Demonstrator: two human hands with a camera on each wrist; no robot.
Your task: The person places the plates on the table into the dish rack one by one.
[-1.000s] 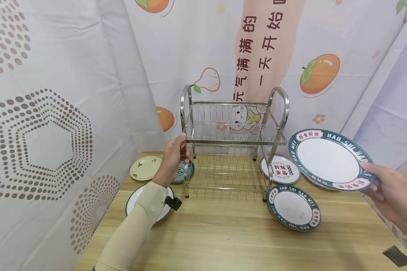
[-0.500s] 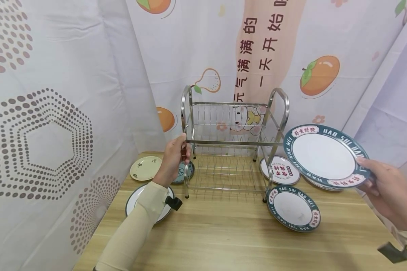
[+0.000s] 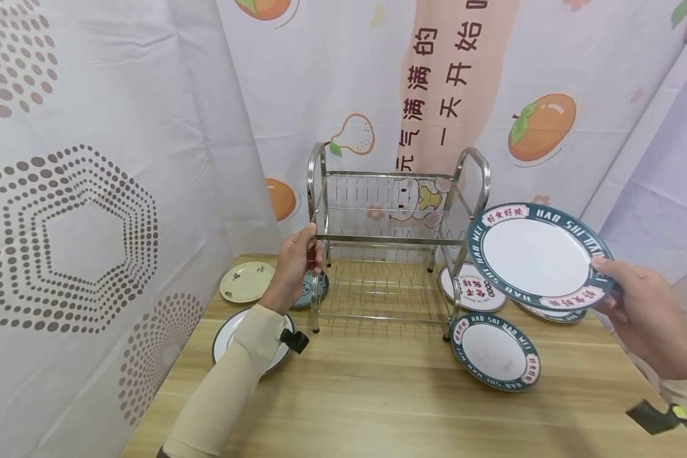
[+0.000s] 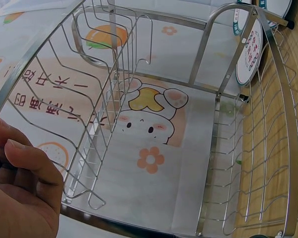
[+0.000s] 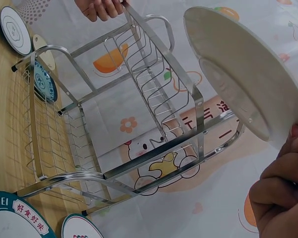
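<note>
A two-tier metal dish rack [image 3: 389, 240] stands on the wooden table, its wire slots holding no plates. My left hand [image 3: 294, 267] grips the rack's upper tier at the front left corner; the left wrist view shows its curled fingers [image 4: 32, 161] beside the rail. To the right of the rack, my right hand [image 3: 647, 312] pinches a white plate with a green lettered rim [image 3: 535, 257] by its right edge, thumb on top. That plate is in the air, tilted with its face toward the head camera, and its pale underside shows in the right wrist view.
Right of the rack lie another green-rimmed plate [image 3: 495, 351], a red-lettered plate [image 3: 476, 289] and a partly covered plate [image 3: 567, 315]. On the left are a cream plate [image 3: 246, 282], a blue-patterned plate [image 3: 306, 291] and a dark-rimmed white plate [image 3: 223, 340]. A printed curtain [image 3: 355, 70] hangs behind.
My right hand has carried the green-rimmed plate left and slightly up, closer to the rack's right side. The left hand keeps its grip on the corner, and the rack stays in place.
</note>
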